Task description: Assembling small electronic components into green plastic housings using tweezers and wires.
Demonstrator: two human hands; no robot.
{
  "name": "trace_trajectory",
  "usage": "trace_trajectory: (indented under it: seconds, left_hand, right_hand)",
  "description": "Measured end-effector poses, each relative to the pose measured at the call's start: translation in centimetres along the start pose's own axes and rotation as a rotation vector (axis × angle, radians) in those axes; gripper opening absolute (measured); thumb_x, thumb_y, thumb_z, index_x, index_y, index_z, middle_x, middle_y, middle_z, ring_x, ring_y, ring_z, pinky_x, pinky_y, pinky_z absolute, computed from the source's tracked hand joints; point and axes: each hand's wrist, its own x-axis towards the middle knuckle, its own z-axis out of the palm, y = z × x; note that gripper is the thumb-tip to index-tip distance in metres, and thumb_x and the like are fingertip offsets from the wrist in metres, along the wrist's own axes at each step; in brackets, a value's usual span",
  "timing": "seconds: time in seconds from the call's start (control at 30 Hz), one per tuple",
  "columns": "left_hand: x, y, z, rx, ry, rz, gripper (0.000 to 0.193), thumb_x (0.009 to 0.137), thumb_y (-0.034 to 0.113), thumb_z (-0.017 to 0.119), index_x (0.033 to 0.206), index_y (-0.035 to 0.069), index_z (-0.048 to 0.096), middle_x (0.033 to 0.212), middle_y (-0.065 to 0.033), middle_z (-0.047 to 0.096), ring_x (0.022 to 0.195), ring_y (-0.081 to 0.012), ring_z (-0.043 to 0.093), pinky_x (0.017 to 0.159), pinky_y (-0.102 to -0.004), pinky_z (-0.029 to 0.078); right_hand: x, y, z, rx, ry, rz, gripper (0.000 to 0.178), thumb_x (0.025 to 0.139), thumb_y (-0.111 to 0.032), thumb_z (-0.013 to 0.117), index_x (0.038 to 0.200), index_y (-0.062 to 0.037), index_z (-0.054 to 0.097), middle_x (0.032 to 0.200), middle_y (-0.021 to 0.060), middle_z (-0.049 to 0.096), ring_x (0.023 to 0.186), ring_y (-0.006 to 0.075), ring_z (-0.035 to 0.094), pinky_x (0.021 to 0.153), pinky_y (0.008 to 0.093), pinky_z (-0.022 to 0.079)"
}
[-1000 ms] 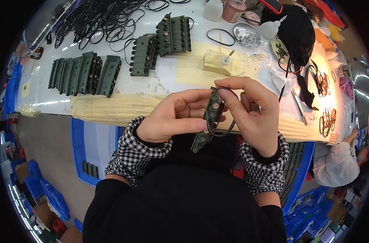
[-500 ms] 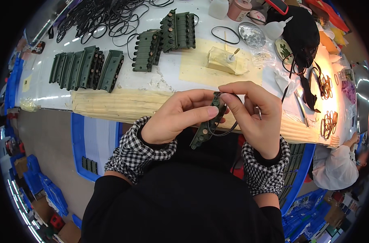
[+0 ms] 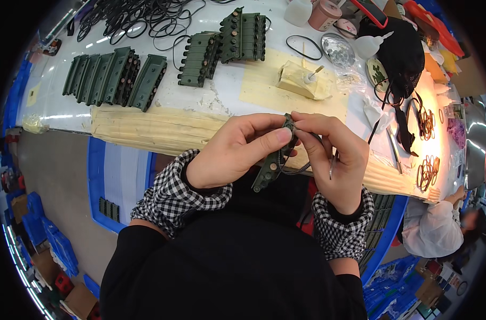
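The left hand (image 3: 227,154) partly hides the green piece (image 3: 265,176), the right hand (image 3: 334,154) some dark cord (image 3: 294,172) — and the black band heap (image 3: 131,13) runs out of my view.

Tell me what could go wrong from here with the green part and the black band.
The black band bows out in a loose loop, so it might snag. The green part is held up off the table, so it may drop if the left hand loosens. The stick leaning in the small cup could tip if bumped.
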Motion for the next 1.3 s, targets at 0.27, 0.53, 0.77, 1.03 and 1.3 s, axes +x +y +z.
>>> trace_trajectory:
  seconds: [0.27,0.53,0.77,1.03,1.3]
  left_hand:
    - [0.1,-0.4,0.0,0.056,0.049,0.049,0.036,0.099,0.019,0.054,0.125,-0.006,0.053,0.104,-0.0059,0.065,0.093,-0.0073,0.061,0.08,-0.0224,0.051]
    - [0.1,-1.3,0.3,0.148,0.164,0.122,0.038,0.099,0.017,0.053,0.132,-0.001,0.047,0.102,-0.0049,0.063,0.094,-0.006,0.058,0.078,-0.0206,0.048]
    - [0.0,-0.7,0.3,0.26,0.03,0.188,0.041,0.1,0.014,0.05,0.137,0.012,0.032,0.097,-0.0029,0.056,0.086,-0.0053,0.053,0.075,-0.0195,0.043]
    - [0.5,-1.4,-0.3,0.306,0.007,0.219,0.015,0.101,0.013,0.047,0.114,0.009,0.042,0.101,-0.0008,0.051,0.094,-0.006,0.051,0.084,-0.0234,0.042]
    - [1.1,-0.7,-1.3,0.363,0.13,0.361,0.016,0.098,0.014,0.053,0.111,0.007,0.047,0.094,-0.0018,0.052,0.079,-0.0037,0.054,0.066,-0.0175,0.043]
  right_hand:
    - [-0.6,1.0,0.5,-0.056,0.006,-0.152,0.017,0.082,0.002,0.067,0.098,-0.0026,0.067,0.097,0.016,0.07,0.081,0.0259,0.071,0.067,0.029,0.056]
    - [-0.8,1.2,0.7,-0.139,0.017,-0.23,0.02,0.081,0.002,0.067,0.1,-0.0027,0.067,0.099,0.0142,0.07,0.082,0.0261,0.07,0.067,0.0293,0.057]
    - [-1.0,1.3,0.8,-0.128,0.039,-0.239,0.02,0.081,0.003,0.066,0.101,-0.0016,0.067,0.097,0.0152,0.069,0.081,0.0269,0.07,0.066,0.0302,0.056]
    - [-1.4,1.0,0.9,-0.174,0.039,-0.239,0.024,0.082,0.006,0.064,0.105,-0.001,0.064,0.09,0.0149,0.068,0.076,0.027,0.069,0.062,0.0314,0.054]
    - [-2.5,-0.2,0.8,-0.243,-0.048,-0.153,0.018,0.078,0.006,0.062,0.092,-0.0052,0.063,0.077,0.0088,0.063,0.059,0.0256,0.063,0.052,0.032,0.049]
